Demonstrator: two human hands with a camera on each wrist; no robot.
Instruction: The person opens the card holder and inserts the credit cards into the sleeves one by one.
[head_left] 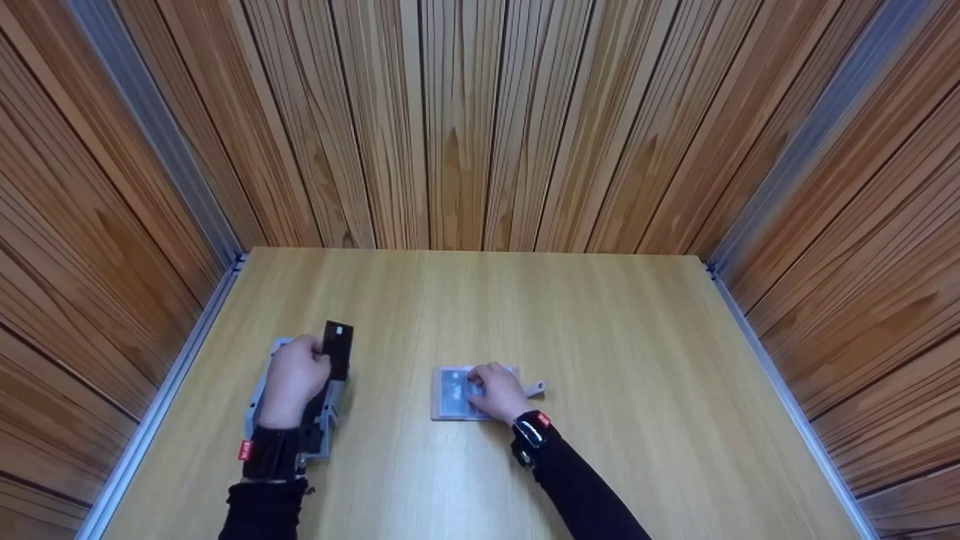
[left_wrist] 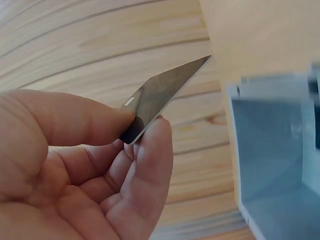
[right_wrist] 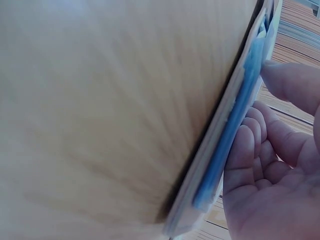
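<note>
My left hand (head_left: 296, 375) pinches a thin, dark, rectangular card (head_left: 338, 346) with a small white mark, its thumb on one face and fingers on the other. In the left wrist view the card (left_wrist: 162, 92) is tilted, next to a grey-blue plastic box (left_wrist: 270, 145). The hand is above that box, partly covering it in the head view. My right hand (head_left: 499, 391) rests on a flat clear case (head_left: 437, 394) with a blue-grey sheet inside, lying on the table. Its thumb and fingertips touch the upper face of the case (right_wrist: 227, 137) in the right wrist view.
A short light grey piece (head_left: 535, 389) sticks out to the right of my right hand. The wooden table (head_left: 615, 337) is bordered by metal rails (head_left: 787, 397) and wood-panelled walls at the back and both sides.
</note>
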